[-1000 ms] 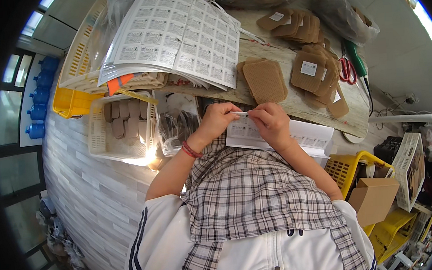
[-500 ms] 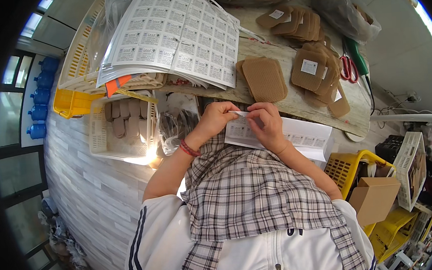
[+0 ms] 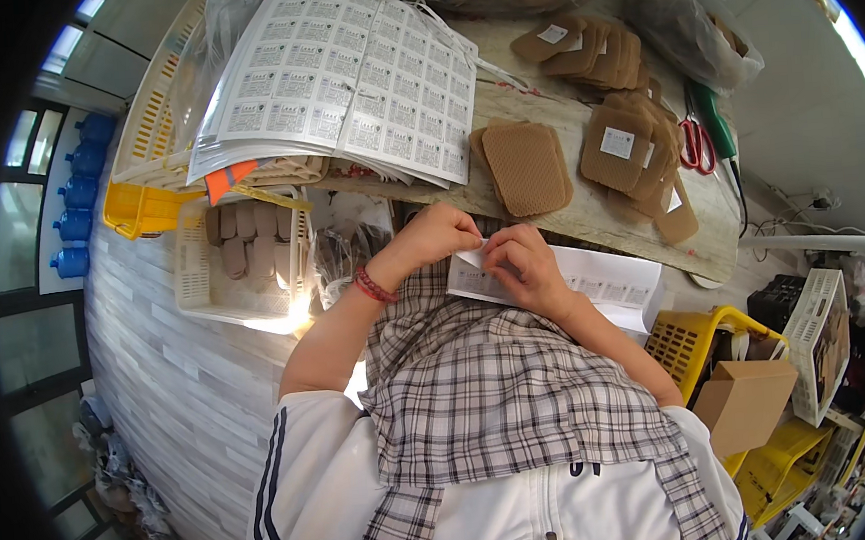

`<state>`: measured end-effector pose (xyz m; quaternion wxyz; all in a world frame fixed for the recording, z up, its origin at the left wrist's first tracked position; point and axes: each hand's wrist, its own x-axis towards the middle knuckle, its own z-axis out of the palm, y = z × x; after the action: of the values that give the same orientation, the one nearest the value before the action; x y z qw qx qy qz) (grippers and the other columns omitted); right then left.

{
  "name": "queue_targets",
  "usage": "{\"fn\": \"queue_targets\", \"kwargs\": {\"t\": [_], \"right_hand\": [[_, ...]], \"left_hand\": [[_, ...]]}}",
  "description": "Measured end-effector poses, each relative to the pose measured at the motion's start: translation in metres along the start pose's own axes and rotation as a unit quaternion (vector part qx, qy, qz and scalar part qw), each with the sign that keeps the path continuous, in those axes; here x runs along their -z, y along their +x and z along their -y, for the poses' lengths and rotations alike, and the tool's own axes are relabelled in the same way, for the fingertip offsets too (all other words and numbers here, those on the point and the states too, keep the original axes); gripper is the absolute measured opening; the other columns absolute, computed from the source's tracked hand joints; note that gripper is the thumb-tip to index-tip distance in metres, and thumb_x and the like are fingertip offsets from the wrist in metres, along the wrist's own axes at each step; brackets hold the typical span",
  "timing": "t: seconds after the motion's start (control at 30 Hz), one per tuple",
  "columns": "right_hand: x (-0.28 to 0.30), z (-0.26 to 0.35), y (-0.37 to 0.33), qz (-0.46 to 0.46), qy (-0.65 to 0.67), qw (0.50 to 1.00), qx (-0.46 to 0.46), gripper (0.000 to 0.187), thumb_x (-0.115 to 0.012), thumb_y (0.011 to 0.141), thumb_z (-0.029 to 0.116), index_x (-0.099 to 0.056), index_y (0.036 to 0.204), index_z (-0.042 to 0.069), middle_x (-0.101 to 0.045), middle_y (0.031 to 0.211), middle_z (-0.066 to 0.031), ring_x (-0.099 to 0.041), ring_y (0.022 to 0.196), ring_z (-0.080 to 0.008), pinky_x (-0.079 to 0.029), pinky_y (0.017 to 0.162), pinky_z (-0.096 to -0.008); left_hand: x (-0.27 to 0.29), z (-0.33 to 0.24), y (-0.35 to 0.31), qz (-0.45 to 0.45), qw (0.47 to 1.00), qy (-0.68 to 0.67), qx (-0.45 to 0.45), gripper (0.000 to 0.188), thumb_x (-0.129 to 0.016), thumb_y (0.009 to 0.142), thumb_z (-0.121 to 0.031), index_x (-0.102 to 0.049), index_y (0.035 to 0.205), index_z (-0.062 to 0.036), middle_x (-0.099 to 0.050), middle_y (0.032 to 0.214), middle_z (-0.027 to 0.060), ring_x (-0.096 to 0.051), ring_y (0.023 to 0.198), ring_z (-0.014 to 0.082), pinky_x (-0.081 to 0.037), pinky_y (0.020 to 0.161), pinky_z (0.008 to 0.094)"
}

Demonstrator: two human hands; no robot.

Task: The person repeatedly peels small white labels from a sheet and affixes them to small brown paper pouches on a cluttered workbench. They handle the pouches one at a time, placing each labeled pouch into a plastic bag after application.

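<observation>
A white sheet of printed labels lies across my lap at the table's edge, its right end slightly curled. My left hand is closed, thumb and forefinger pinching the sheet's upper left corner. Beside it my right hand bends over the same corner, fingers curled and closed on the paper; whether a single label is between the fingertips is too small to see. Just beyond both hands, a small stack of brown mesh pads without labels rests on the table. Farther right are brown pads with white labels.
A stack of label sheets covers the table's left part. Red-handled scissors and a green-handled tool with a cord lie at the right. A white basket holds several pads, lower left. A yellow basket stands right of my arm.
The fingers of both hands have shifted slightly at the sheet's corner, the right hand curling closer over it. The whole view has moved a little; the pads and stacks lie as before.
</observation>
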<state>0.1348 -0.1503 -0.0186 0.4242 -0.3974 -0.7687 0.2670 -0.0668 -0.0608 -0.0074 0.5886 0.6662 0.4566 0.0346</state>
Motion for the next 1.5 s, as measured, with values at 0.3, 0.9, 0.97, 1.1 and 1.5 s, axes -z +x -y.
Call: {"fn": "queue_targets", "kwargs": {"t": [0.3, 0.9, 0.97, 1.1, 1.5], "right_hand": [[0.043, 0.012, 0.008, -0.021, 0.129, 0.986, -0.104, 0.014, -0.067, 0.085, -0.003, -0.058, 0.091, 0.006, -0.061, 0.1, -0.0059, -0.059, 0.096, -0.022, -0.046, 0.092, -0.0335], [0.062, -0.082, 0.078, -0.082, 0.01, 0.955, -0.285, 0.008, -0.063, 0.093, 0.006, -0.059, 0.096, 0.0, -0.067, 0.082, -0.0141, -0.064, 0.074, -0.0233, -0.051, 0.07, -0.0341], [0.063, -0.083, 0.079, -0.074, 0.0, 0.955, -0.287, 0.009, -0.064, 0.093, 0.007, -0.059, 0.096, 0.0, -0.068, 0.084, -0.0152, -0.066, 0.075, -0.0254, -0.051, 0.071, -0.0351], [0.063, -0.085, 0.079, -0.073, -0.009, 0.953, -0.293, 0.009, -0.064, 0.092, 0.008, -0.06, 0.096, 0.0, -0.069, 0.084, -0.0159, -0.067, 0.076, -0.0274, -0.052, 0.071, -0.0359], [0.059, -0.082, 0.081, -0.092, -0.035, 0.958, -0.269, 0.009, -0.065, 0.092, 0.007, -0.06, 0.095, 0.0, -0.069, 0.084, -0.0164, -0.068, 0.077, -0.0294, -0.053, 0.071, -0.0366]], "left_hand": [[-0.021, -0.016, -0.015, -0.186, 0.96, 0.204, -0.043, 0.011, -0.064, 0.085, -0.009, -0.069, 0.087, 0.0003, -0.071, 0.093, 0.0142, -0.067, 0.082, 0.0285, -0.051, 0.072, 0.0394], [-0.032, -0.026, 0.006, -0.247, 0.862, 0.276, -0.346, 0.011, -0.05, 0.086, 0.0, -0.059, 0.086, 0.0055, -0.056, 0.135, 0.0251, -0.048, 0.134, 0.0386, -0.035, 0.114, 0.0509], [-0.032, -0.026, 0.006, -0.245, 0.863, 0.277, -0.345, 0.011, -0.05, 0.086, 0.0, -0.059, 0.086, 0.0055, -0.056, 0.134, 0.0251, -0.048, 0.134, 0.0386, -0.035, 0.114, 0.051], [-0.031, -0.029, 0.007, -0.245, 0.864, 0.273, -0.346, 0.011, -0.05, 0.086, 0.0, -0.059, 0.086, 0.0054, -0.056, 0.134, 0.025, -0.048, 0.134, 0.0386, -0.035, 0.113, 0.051], [-0.031, -0.029, 0.008, -0.244, 0.861, 0.281, -0.346, 0.009, -0.051, 0.086, 0.0, -0.058, 0.085, 0.0052, -0.057, 0.131, 0.0254, -0.05, 0.131, 0.0394, -0.036, 0.112, 0.052]]}}
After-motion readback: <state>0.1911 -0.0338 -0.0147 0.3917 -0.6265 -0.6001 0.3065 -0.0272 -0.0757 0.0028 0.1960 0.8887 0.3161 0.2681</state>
